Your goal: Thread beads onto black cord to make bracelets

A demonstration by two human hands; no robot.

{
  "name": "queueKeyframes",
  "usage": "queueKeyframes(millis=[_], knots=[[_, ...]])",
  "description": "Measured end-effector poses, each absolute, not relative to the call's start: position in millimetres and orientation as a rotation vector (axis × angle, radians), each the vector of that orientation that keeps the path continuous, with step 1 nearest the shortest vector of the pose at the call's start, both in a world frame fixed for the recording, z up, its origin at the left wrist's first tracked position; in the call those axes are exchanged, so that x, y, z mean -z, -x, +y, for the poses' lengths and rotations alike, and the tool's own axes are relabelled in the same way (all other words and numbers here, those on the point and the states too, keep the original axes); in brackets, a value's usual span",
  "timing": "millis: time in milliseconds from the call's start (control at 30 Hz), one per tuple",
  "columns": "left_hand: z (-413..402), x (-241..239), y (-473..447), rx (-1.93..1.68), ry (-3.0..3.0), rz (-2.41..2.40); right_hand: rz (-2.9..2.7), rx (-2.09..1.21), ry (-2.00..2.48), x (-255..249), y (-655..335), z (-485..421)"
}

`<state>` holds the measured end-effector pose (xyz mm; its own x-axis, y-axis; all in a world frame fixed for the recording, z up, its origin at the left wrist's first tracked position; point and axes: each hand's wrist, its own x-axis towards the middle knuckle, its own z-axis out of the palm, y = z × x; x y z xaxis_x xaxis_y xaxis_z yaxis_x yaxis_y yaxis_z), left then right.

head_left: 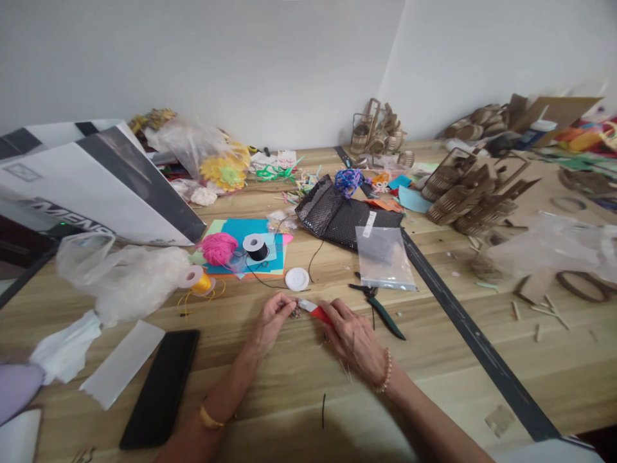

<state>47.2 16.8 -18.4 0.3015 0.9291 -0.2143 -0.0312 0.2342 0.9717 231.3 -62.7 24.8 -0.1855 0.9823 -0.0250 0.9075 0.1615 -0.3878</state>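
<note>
Pinched in the fingertips of my left hand is a small multicoloured beaded piece, partly hidden by the fingers. My right hand wraps round a slim red tool with a silver-white front end; its exact kind is not clear. That front end points left and meets or nearly meets the beaded piece. Just beyond the hands lies a white round spool. Dark green-handled pliers rest to the right of my right hand. A short black cord lies on the table nearer me.
Beyond the hands are a black thread spool, pink yarn, a yellow thread spool and a clear zip bag. A black phone lies at left, near a white paper bag. Small woven baskets stand at right.
</note>
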Motion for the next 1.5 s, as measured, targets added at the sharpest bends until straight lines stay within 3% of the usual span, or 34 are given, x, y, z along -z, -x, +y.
queueKeyframes(millis=[1033,1167,1333,1500], knots=[[21,19,-40,-0.907,-0.940,0.935,-2.047,0.087,2.185,-4,-279,-70],[21,14,-41,-0.912,-0.882,0.903,-2.079,-0.062,1.953,-14,-270,-64],[21,9,-42,-0.927,-0.856,0.861,-2.037,-0.554,1.489,-18,-240,-43],[24,8,-39,-0.953,-0.814,0.780,-1.940,-0.784,1.453,-13,-212,-15]])
